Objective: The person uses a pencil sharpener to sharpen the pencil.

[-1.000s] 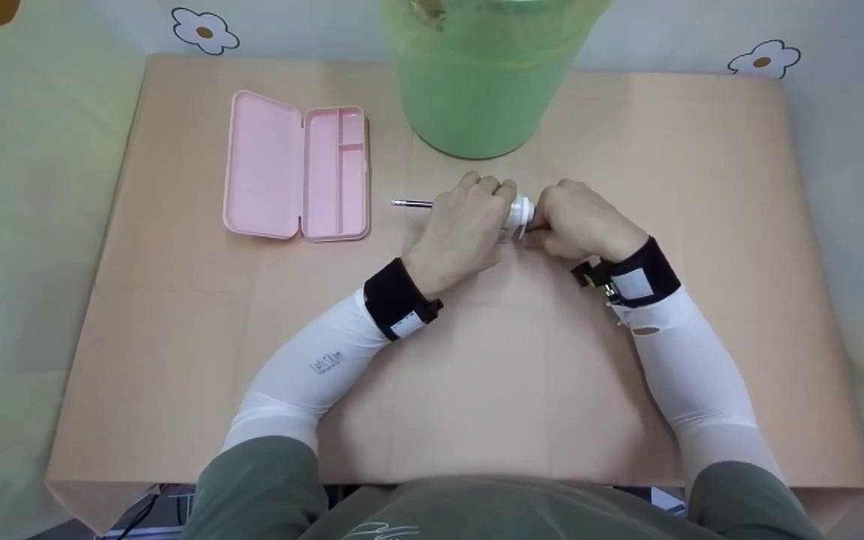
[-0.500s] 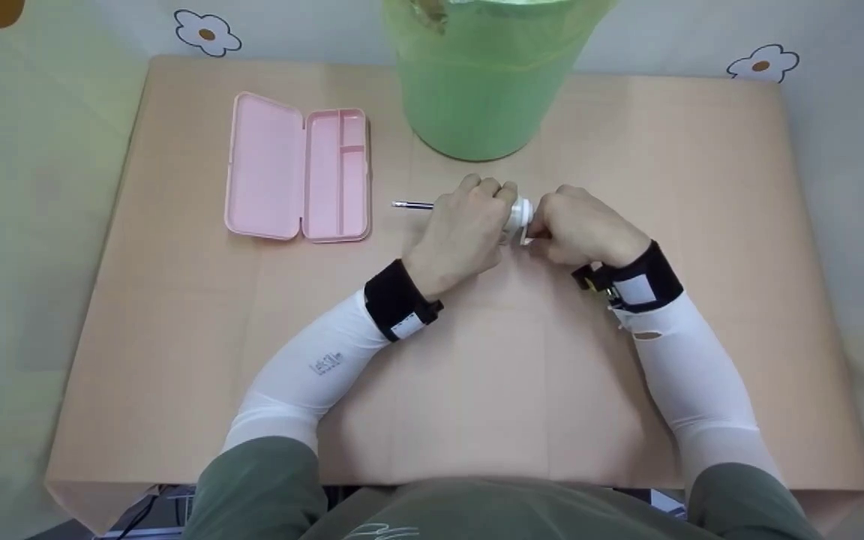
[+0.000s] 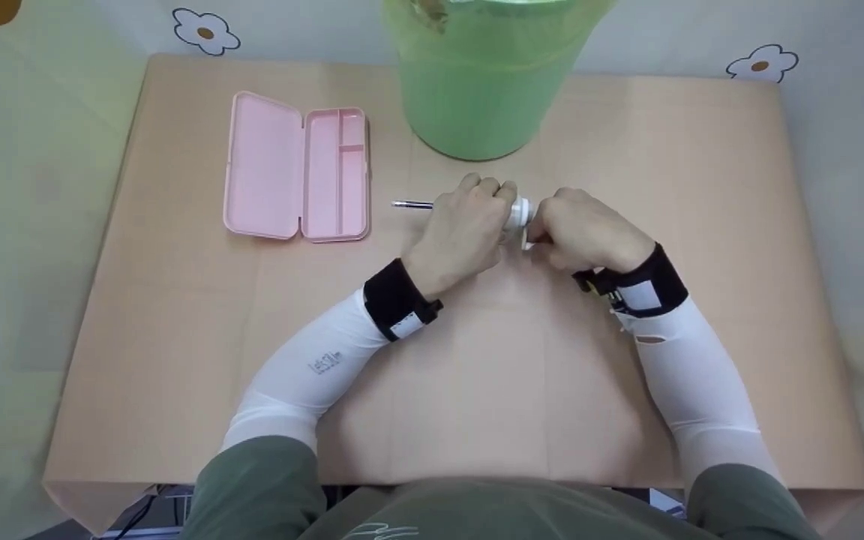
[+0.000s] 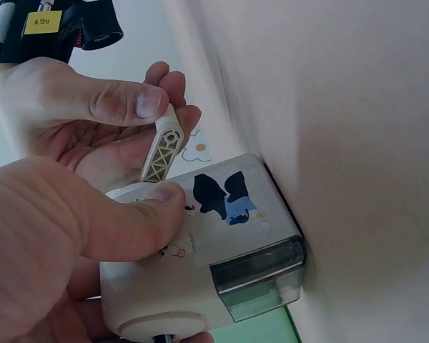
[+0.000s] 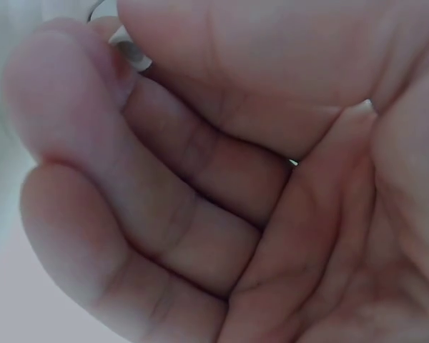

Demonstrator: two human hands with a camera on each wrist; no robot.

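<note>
A white hand-crank pencil sharpener with printed pictures and a clear shavings drawer is gripped by my left hand, thumb across its body. From the sharpener's left end sticks a dark pencil, whose middle my left hand hides. On the opposite end is the white crank, its arm angled toward me. My right hand pinches the crank's end between thumb and curled fingers. In the right wrist view those fingers fill most of the picture, with a bit of the crank's knob showing.
An open pink pencil case with bare compartments lies on the left of the table. Behind my hands stands a green bin lined with a yellowish bag. Walls with printed flowers border the table.
My right hand has shifted slightly toward my body, and more of the crank arm shows beside it. The left hand, sharpener and pencil have stayed almost still.
</note>
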